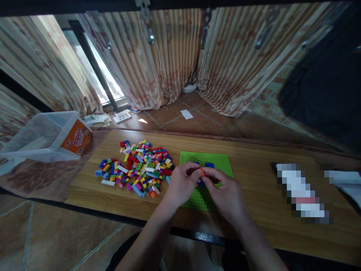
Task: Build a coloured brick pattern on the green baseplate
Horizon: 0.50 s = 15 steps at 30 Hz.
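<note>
Above the green baseplate [204,156], my left hand [184,184] and my right hand [225,190] meet with fingertips close together. Both pinch a small orange toy brick [202,172] between them; red shows at its upper edge. Blue bricks [210,165] sit on the baseplate just behind the fingers, and more blue is partly hidden beneath them. To the left of my left hand lies a loose heap of building bricks [149,165] in many colours.
A wooden table [254,226] carries all of this. At its right is a blurred-out flat object [301,192] beside white paper [346,184]. A clear plastic bin [42,135] with an orange label stands off the left end. Striped curtains [175,56] hang behind.
</note>
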Each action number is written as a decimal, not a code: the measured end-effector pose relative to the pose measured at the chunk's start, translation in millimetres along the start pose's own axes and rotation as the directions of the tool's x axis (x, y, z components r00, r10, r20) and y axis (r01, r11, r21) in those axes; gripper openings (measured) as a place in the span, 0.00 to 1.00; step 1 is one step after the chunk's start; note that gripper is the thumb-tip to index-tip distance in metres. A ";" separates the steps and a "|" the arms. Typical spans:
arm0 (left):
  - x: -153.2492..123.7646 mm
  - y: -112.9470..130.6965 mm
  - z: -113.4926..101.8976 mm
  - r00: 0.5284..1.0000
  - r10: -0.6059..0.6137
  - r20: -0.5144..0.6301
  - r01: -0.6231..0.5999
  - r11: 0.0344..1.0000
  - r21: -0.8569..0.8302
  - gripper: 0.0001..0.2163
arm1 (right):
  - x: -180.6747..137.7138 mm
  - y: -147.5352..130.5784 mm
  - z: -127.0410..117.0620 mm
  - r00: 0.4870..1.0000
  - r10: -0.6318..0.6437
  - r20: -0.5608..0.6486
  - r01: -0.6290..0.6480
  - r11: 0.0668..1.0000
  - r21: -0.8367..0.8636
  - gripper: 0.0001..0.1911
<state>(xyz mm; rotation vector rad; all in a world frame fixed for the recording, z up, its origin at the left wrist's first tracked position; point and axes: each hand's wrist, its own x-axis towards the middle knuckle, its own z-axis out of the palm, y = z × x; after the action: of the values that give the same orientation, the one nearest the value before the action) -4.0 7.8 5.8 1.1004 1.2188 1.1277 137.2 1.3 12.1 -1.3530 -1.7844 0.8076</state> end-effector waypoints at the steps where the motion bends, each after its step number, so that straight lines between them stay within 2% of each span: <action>1: 2.8 -1.4 4.7 1.000 0.008 -0.017 -0.008 1.000 0.030 0.08 | 1.1 5.1 -3.8 1.000 0.023 0.000 -0.023 1.000 -0.006 0.11; 6: 15.5 -4.1 15.0 0.994 0.110 -0.012 -0.101 0.948 0.303 0.05 | 8.5 32.2 -29.3 0.990 0.089 -0.113 -0.107 0.981 -0.162 0.14; 9: 20.2 -6.1 18.4 0.993 0.119 0.019 -0.115 0.892 0.436 0.05 | 11.8 42.7 -41.5 0.982 0.089 -0.165 -0.128 0.961 -0.244 0.15; 15: 17.5 -5.3 25.8 0.988 0.147 0.045 -0.142 0.758 0.637 0.07 | 13.0 42.0 -42.0 0.990 0.083 -0.117 -0.111 0.958 -0.265 0.14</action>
<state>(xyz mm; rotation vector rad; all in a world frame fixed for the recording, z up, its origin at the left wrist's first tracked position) 22.4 24.1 -0.4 1.7317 1.6063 0.8302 191.6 26.1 1.7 -1.6404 -1.8051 0.5449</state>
